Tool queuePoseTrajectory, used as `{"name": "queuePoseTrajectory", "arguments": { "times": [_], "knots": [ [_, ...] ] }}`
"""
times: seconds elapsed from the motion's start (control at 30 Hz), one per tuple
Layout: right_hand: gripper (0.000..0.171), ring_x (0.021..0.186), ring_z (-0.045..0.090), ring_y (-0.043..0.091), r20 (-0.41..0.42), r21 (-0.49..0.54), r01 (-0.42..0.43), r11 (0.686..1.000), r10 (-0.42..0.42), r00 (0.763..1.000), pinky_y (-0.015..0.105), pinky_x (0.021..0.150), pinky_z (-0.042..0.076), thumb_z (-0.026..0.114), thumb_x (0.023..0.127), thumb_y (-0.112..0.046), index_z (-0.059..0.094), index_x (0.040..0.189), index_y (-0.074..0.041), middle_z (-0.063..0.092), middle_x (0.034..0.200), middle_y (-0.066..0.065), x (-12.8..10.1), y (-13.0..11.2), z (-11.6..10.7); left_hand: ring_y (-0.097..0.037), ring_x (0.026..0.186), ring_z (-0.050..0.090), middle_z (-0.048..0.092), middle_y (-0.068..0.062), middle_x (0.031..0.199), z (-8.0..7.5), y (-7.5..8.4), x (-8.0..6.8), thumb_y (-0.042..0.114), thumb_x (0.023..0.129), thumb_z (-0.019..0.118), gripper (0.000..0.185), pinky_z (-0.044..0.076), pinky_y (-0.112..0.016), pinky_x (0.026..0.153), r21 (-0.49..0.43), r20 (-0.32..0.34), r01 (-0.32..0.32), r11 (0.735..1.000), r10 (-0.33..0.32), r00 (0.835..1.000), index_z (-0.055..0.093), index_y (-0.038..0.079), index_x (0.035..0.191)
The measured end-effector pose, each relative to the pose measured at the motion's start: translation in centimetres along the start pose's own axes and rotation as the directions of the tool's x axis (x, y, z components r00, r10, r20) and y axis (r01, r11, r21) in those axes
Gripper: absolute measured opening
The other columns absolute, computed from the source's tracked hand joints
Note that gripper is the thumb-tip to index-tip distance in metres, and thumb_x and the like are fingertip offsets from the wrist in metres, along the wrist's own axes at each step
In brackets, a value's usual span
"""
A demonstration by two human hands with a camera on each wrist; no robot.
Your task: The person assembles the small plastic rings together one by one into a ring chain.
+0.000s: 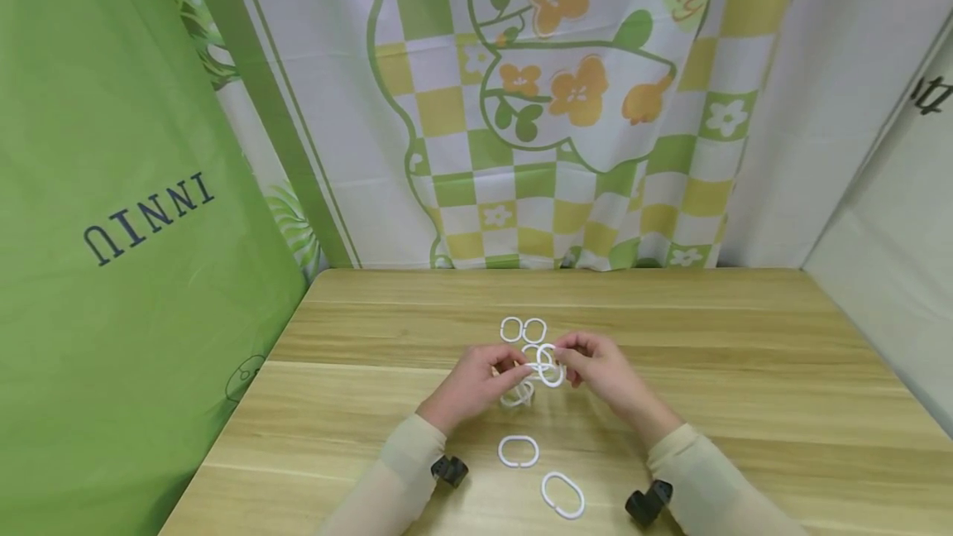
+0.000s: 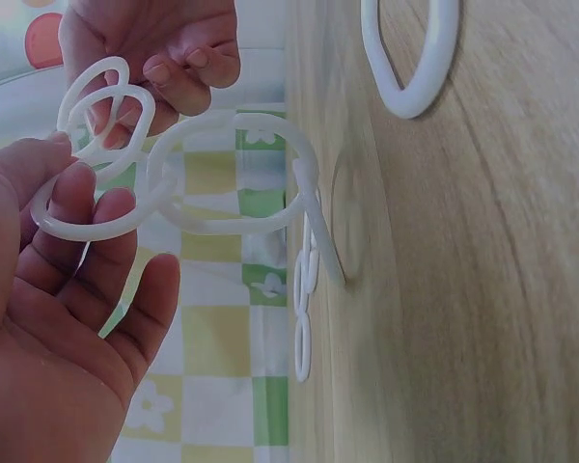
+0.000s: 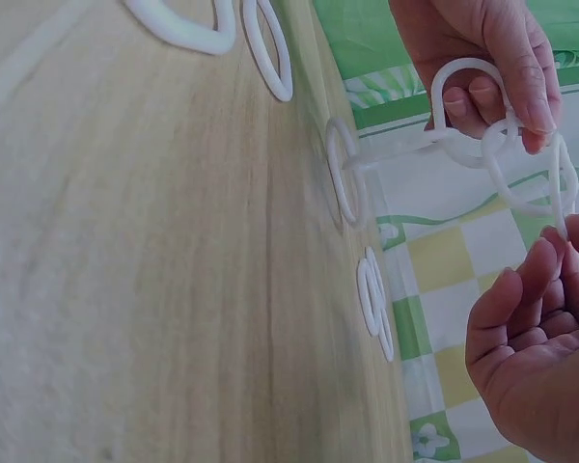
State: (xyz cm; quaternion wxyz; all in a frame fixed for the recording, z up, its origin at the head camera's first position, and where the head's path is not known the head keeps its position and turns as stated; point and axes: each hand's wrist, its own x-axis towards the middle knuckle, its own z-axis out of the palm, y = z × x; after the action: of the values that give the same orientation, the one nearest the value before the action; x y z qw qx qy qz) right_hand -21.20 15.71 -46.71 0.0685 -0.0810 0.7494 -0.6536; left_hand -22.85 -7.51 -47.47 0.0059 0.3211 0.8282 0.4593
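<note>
White and smooth, an oval ring (image 2: 101, 231) is pinched in the left hand (image 1: 476, 383); the right hand (image 1: 606, 370), just beside, pinches a second white oval ring (image 3: 557, 183), both above the pale wood-grain table (image 1: 707, 437). Linked white rings (image 2: 236, 227) hang from the left hand's ring to the tabletop. Two separate white rings (image 1: 500, 451) lie nearer the person, before a green-and-yellow checked curtain (image 1: 536, 182).

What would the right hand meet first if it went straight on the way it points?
The right hand, past the white ring it pinches, would probably meet the linked ring held by the left hand, then that hand itself; exact depth is unclear.
</note>
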Motion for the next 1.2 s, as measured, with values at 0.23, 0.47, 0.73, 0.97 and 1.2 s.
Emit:
{"name": "queuePoseTrajectory", "arguments": {
  "times": [0.23, 0.47, 0.73, 0.97, 1.2],
  "knots": [
    [0.022, 0.071, 0.054, 0.017, -0.018, 0.001, -0.011, 1.0, 0.011, 1.0, 0.026, 0.062, 0.049, 0.06, 0.102, -0.006, 0.06, 0.111, 0.015, 0.058, 0.081, 0.003, 0.2, 0.5, 0.3, -0.003, 0.075, 0.059, 0.071, 0.0, 0.084, 0.1, -0.1, 0.0, 0.018, 0.1, 0.072, 0.012, 0.05, -0.023, 0.065, -0.025, 0.002, -0.013, 1.0, 0.013, 1.0, 0.074, 0.007, 0.103],
    [0.021, 0.068, 0.052, 0.014, -0.03, 0.007, -0.016, 1.0, 0.017, 0.999, 0.025, 0.061, 0.048, 0.062, 0.101, -0.006, 0.06, 0.109, 0.013, 0.058, 0.082, 0.006, 0.1, 0.7, 0.7, -0.004, 0.075, 0.059, 0.073, -0.007, 0.088, 0.1, -0.2, -0.1, 0.021, 0.102, 0.069, 0.014, 0.05, -0.023, 0.066, -0.049, 0.006, 0.0, 0.999, 0.0, 1.0, 0.074, 0.008, 0.104],
    [0.021, 0.068, 0.053, 0.014, -0.083, 0.055, -0.035, 0.998, 0.04, 0.996, 0.025, 0.061, 0.049, 0.062, 0.102, -0.006, 0.06, 0.112, 0.012, 0.062, 0.085, 0.003, 0.0, 0.5, 0.9, -0.007, 0.077, 0.059, 0.067, 0.009, 0.083, -0.4, -0.7, -0.3, 0.026, 0.102, 0.068, 0.013, 0.05, -0.025, 0.07, -0.038, 0.01, 0.04, 0.998, -0.04, 0.999, 0.072, 0.014, 0.101],
    [0.015, 0.065, 0.054, 0.011, -0.12, 0.129, -0.043, 0.991, 0.059, 0.991, 0.024, 0.062, 0.05, 0.062, 0.099, -0.002, 0.06, 0.107, 0.01, 0.066, 0.084, 0.005, -0.1, 0.5, 1.0, -0.008, 0.079, 0.06, 0.065, 0.008, 0.084, -0.7, -0.3, -0.4, 0.025, 0.101, 0.069, 0.014, 0.05, -0.026, 0.072, -0.078, 0.066, 0.077, 0.994, -0.072, 0.995, 0.068, 0.014, 0.093],
    [0.01, 0.062, 0.055, 0.011, -0.154, 0.164, -0.037, 0.986, 0.063, 0.986, 0.024, 0.063, 0.051, 0.06, 0.094, 0.002, 0.061, 0.101, 0.01, 0.067, 0.081, 0.005, 0.0, 0.5, 1.7, -0.007, 0.077, 0.058, 0.065, 0.007, 0.084, -0.3, -0.6, -0.3, 0.027, 0.102, 0.068, 0.017, 0.05, -0.025, 0.07, -0.085, 0.073, 0.098, 0.991, -0.092, 0.993, 0.069, 0.014, 0.091]
  ]
}}
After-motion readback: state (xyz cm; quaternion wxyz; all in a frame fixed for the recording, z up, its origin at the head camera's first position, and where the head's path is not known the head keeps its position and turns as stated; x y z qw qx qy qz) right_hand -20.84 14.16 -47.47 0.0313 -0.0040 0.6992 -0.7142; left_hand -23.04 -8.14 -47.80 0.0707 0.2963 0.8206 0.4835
